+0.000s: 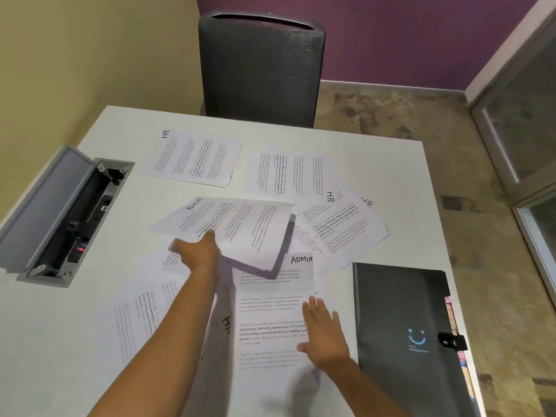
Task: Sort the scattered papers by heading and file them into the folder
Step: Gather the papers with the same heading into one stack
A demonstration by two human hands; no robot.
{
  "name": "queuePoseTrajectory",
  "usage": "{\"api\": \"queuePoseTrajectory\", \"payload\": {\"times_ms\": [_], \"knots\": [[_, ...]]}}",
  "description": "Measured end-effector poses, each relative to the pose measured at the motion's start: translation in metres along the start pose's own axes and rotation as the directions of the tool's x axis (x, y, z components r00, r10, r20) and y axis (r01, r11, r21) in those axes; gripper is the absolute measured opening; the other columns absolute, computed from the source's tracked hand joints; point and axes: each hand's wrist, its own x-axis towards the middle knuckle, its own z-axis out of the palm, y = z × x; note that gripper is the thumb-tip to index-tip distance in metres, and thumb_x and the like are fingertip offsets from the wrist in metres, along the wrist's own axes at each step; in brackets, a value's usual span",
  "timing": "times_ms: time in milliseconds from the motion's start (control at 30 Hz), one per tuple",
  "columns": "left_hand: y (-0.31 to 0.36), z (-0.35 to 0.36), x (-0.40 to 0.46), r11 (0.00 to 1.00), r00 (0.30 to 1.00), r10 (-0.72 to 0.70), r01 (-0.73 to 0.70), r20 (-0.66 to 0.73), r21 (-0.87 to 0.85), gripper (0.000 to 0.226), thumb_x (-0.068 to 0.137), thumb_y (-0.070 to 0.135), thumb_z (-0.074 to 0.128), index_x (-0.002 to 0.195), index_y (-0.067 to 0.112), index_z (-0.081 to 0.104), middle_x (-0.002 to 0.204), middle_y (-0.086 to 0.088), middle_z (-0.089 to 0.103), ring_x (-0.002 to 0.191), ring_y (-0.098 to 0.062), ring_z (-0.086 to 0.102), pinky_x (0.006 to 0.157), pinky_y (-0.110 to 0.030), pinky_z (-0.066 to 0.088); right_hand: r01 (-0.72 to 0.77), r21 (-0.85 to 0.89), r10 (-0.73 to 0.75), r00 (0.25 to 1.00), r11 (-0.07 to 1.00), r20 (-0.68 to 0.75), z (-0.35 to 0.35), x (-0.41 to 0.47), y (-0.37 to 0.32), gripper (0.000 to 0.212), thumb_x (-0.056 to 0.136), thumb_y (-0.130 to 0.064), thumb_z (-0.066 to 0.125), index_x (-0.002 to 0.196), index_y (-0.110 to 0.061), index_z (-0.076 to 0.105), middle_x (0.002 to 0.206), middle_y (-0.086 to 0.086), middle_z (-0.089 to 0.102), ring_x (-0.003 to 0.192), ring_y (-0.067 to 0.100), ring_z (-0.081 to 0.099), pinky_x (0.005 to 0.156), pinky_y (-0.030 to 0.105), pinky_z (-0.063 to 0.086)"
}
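Papers (270, 320) scattered, headed ADMIN, HR

You have a white table (90, 341) carrying scattered printed papers: an HR sheet (192, 158) at the far side, another sheet (285, 176) beside it, overlapping HR sheets (346, 227) right of centre, an ADMIN sheet (270, 314) nearest you. A closed black folder (400, 326) lies at the right edge; an open cable box (69, 218), seemingly recessed, sits left.
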Motion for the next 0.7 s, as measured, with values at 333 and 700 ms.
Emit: {"api": "queuePoseTrajectory", "payload": {"times_ms": [333,700], "knots": [[-0.079,-0.084,-0.042,0.944,0.96,-0.21,0.248,0.186,-0.218,0.071,0.06,0.037,0.085,0.124,0.017,0.062,0.114,-0.006,0.071,0.097,-0.028,0.071,0.079,-0.052,0.058,-0.212,0.961,0.054,0.977,0.176,0.206,-0.024,-0.026,-0.051,0.045,0.074,-0.061,0.075,0.109,-0.036,0.061,0.11,-0.009,0.062,0.092,0.001,0.064,0.084,0.024,0.055],[-0.122,-0.155,-0.061,0.963,0.826,-0.269,0.233,0.495,0.134,0.101,0.066,0.025,0.085,0.15,0.012,0.03,0.125,-0.008,0.066,0.106,-0.028,0.068,0.09,-0.05,0.055,-0.14,0.892,0.177,0.956,-0.429,0.235,-0.011,-0.056,-0.034,0.05,0.093,-0.044,0.057,0.135,-0.017,0.057,0.129,0.014,0.065,0.119,0.033,0.062,0.103,0.053,0.047]]}}
